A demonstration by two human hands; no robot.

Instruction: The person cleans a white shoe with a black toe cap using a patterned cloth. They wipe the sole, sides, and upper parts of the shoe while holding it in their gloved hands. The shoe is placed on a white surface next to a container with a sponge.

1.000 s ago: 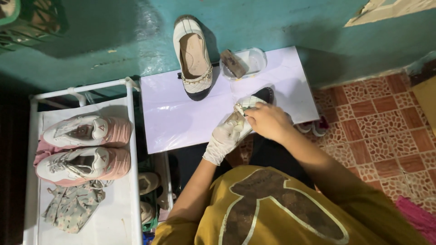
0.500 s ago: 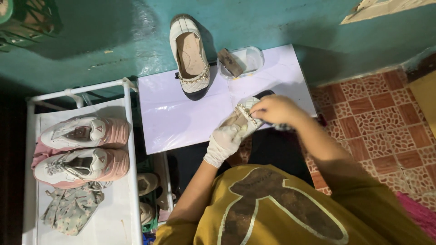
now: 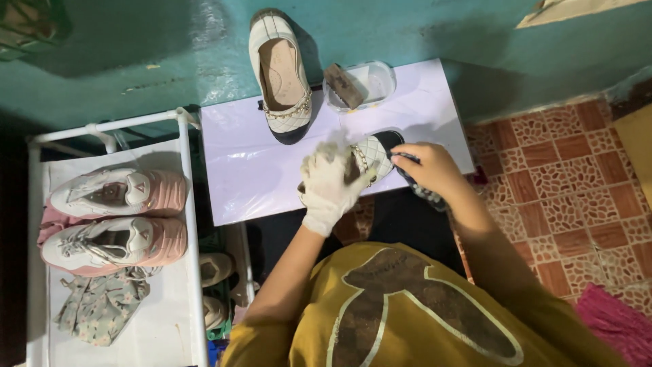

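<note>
My left hand (image 3: pixel 329 185), in a white glove, grips a white quilted flat shoe with a black toe and a gold chain (image 3: pixel 375 153) over the front edge of a white table (image 3: pixel 251 170). My right hand (image 3: pixel 429 167) holds a dark brush (image 3: pixel 422 190) against the shoe's toe end. The matching shoe (image 3: pixel 280 76) lies on the table's far side, toe toward me. Beside it stands a clear plastic tub (image 3: pixel 367 83) with a brown block in it.
A white rack (image 3: pixel 190 224) at the left carries two pink-and-white sneakers (image 3: pixel 115 194) (image 3: pixel 112 243) and a crumpled patterned cloth (image 3: pixel 102 306). More footwear shows on a lower shelf (image 3: pixel 216 272). A teal wall is ahead; red patterned floor tiles (image 3: pixel 577 183) lie to the right.
My right hand has moved from on top of the shoe out to its toe end on the right, uncovering the shoe. The gloved left hand keeps its grip.
</note>
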